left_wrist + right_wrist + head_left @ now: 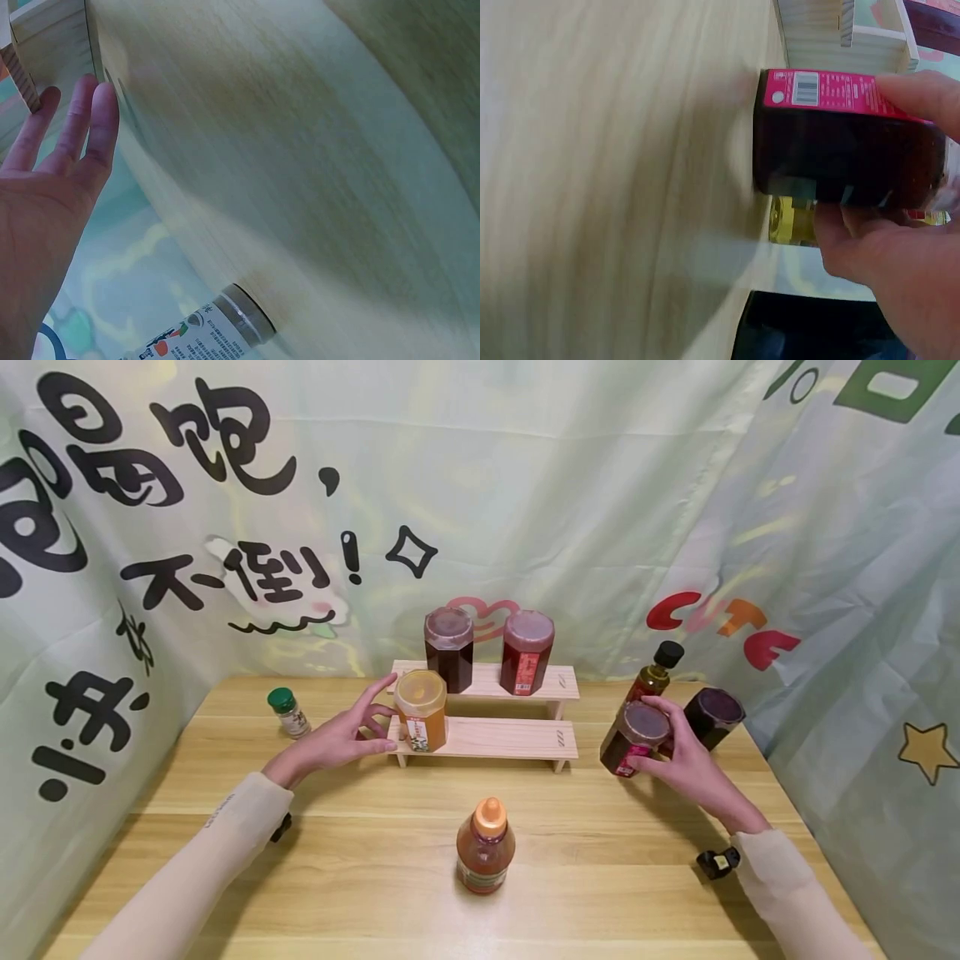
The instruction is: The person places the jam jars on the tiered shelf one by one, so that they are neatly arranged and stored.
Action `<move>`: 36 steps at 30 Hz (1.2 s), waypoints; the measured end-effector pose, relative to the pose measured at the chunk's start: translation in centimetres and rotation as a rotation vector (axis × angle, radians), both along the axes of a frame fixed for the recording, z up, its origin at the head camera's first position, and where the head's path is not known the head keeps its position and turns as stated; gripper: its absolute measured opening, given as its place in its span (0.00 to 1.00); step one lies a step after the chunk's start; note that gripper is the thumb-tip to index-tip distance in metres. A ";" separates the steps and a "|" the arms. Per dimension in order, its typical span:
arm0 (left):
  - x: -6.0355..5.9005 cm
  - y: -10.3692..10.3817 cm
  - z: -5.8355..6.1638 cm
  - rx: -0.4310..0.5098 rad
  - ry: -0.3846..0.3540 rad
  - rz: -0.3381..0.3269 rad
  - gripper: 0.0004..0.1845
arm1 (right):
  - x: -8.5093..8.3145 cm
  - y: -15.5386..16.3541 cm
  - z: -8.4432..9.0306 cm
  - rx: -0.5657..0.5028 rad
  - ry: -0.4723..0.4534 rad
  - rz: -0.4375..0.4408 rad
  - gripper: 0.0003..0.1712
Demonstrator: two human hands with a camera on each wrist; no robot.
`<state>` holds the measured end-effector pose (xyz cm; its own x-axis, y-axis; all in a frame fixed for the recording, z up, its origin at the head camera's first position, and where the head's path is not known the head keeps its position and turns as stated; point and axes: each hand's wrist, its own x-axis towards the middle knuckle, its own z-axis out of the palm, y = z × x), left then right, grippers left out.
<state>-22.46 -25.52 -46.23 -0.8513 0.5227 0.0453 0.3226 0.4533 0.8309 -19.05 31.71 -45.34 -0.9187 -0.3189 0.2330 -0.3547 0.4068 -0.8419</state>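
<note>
Orange-capped bottle [485, 847], green-capped shaker [288, 712], oil bottle [654, 674] on table [360, 877]

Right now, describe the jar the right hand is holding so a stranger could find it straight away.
Start at the two-step wooden rack in the middle of the table, then look to its right end. There the right hand grips a dark jar, slightly tilted. Unlike the other dark jar behind it, this one shows a bright pink label.
</note>
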 end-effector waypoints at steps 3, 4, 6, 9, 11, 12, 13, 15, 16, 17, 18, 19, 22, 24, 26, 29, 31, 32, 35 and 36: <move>0.1 -0.2 0.0 -0.004 0.003 0.004 0.60 | -0.2 0.1 -0.1 0.000 -0.033 -0.001 0.54; 0.2 -0.2 0.0 -0.003 -0.001 0.008 0.60 | -0.2 0.2 -0.1 0.005 -0.037 -0.005 0.54; 0.3 -0.2 -0.1 -0.006 -0.011 0.019 0.61 | -0.2 0.1 -0.2 0.015 -0.036 -0.016 0.54; 0.3 -0.2 -0.1 0.000 -0.018 0.025 0.60 | 0.0 0.1 -0.2 0.028 -0.026 -0.047 0.55; 0.3 -0.1 -0.1 0.005 -0.015 0.019 0.60 | 0.2 0.0 -0.2 0.025 -0.022 -0.071 0.55; 0.2 -0.1 -0.1 0.005 -0.011 0.015 0.60 | 0.3 -0.1 -0.2 0.027 -0.016 -0.086 0.55; 0.2 0.0 -0.1 0.006 -0.008 0.012 0.60 | 0.4 -0.1 -0.3 0.029 -0.008 -0.100 0.55; 0.2 0.1 -0.2 0.004 -0.002 0.005 0.59 | 0.7 -0.3 -0.5 0.029 0.017 -0.125 0.55; 0.2 0.1 -0.2 0.000 0.002 0.002 0.59 | 0.9 -0.4 -0.6 0.027 0.033 -0.136 0.56; 0.2 0.1 -0.2 -0.002 0.002 0.004 0.59 | 1.1 -0.4 -0.7 0.031 0.051 -0.149 0.56; 0.2 0.2 -0.2 -0.005 0.002 0.004 0.59 | 1.2 -0.5 -0.7 0.031 0.069 -0.158 0.56; 0.2 0.2 -0.2 -0.005 0.002 0.005 0.59 | 1.4 -0.5 -0.7 0.028 0.085 -0.164 0.56; 0.2 0.2 -0.1 0.001 0.005 -0.001 0.59 | 1.7 -0.7 -0.5 0.021 0.119 -0.181 0.56; 0.2 0.1 -0.1 0.004 0.003 0.000 0.59 | 2.0 -1.0 -0.2 0.020 0.126 -0.191 0.56; 0.2 0.1 -0.1 0.006 0.000 0.002 0.59 | 2.3 -1.3 0.1 0.023 0.123 -0.198 0.56; 0.2 0.1 0.0 0.001 -0.005 0.008 0.59 | 2.7 -1.8 0.6 0.032 0.119 -0.201 0.57; 0.1 0.1 0.0 -0.003 -0.005 0.007 0.59 | 3.0 -2.2 0.9 0.040 0.124 -0.198 0.57; 0.1 0.1 -0.1 -0.005 -0.004 0.007 0.59 | 3.1 -2.4 1.1 0.043 0.129 -0.195 0.57; 0.0 0.1 -0.1 -0.008 0.000 0.005 0.59 | 3.4 -3.0 1.5 0.047 0.149 -0.188 0.58; 0.0 0.1 -0.1 -0.005 0.002 0.002 0.59 | 3.5 -3.2 1.7 0.046 0.153 -0.186 0.58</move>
<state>-22.43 -25.41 -46.28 -0.8524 0.5211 0.0438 0.3229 0.4585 0.8280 -15.60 28.53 -43.69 -0.9176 -0.1609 0.3634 -0.3923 0.5134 -0.7632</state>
